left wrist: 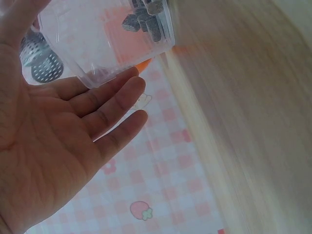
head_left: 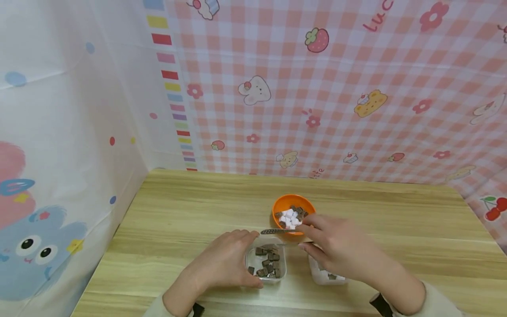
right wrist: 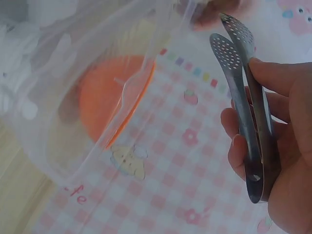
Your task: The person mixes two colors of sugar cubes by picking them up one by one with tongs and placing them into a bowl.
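My left hand point(head_left: 225, 259) holds a clear plastic container point(head_left: 255, 262) from its left side, thumb at the near edge and fingers at the far edge. Several dark brown cubes point(left wrist: 144, 22) lie inside it. Metal tongs point(right wrist: 261, 122) with perforated ends are gripped in my right hand point(head_left: 340, 244). In the head view the two tong arms are spread apart, pointing left above the container's far side, with nothing between their tips. Just beyond stands an orange bowl point(head_left: 287, 202) with white cubes point(head_left: 290, 218) and brown cubes point(head_left: 302, 212) in it.
A second clear container point(head_left: 330, 280) with white pieces stands to the right, partly hidden under my right hand. The wooden table point(head_left: 190, 207) meets a pink checked cloth point(head_left: 285, 88) at the back and a white printed cloth point(head_left: 67, 110) at the left.
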Motion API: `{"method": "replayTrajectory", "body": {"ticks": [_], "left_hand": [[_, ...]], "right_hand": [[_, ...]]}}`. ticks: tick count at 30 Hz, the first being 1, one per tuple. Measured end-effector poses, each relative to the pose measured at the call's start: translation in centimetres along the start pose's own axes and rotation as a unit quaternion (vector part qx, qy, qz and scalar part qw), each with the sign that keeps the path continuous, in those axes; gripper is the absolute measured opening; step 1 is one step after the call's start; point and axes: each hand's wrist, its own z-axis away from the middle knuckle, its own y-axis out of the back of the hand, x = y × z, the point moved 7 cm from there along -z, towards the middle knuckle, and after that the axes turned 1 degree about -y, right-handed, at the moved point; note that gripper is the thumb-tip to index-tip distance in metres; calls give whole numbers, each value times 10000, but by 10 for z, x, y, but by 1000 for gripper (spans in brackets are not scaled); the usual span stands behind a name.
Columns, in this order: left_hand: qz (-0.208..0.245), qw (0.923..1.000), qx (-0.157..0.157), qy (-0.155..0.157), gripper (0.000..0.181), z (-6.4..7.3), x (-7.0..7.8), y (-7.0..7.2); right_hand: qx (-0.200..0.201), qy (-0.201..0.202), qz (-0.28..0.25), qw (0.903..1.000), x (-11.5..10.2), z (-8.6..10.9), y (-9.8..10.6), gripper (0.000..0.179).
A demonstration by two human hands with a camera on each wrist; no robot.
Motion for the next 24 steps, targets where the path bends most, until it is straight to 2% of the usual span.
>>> {"method": "replayTrajectory", "body": {"ticks": [3,9,16,20,24], "left_hand": [[-23,10000,-4,-14,107,0,0,0],[-22,10000,-34,-4,107,0,0,0],[-63,9999,34,-113,105,0,1,1],[-49,9999,53,-141,104,0,2,2],[-73,9998,63,-166,105,1,2,2]], "right_hand": [[-208,155,160,9995,-9,-3,-7,21],[-774,294,675,9943,-23,-10,-27,25],[-1427,577,1738,9727,-34,-17,-47,18],[-1497,628,2111,9639,-41,-20,-55,15],[-1449,552,2293,9609,-46,-25,-59,15]]}}
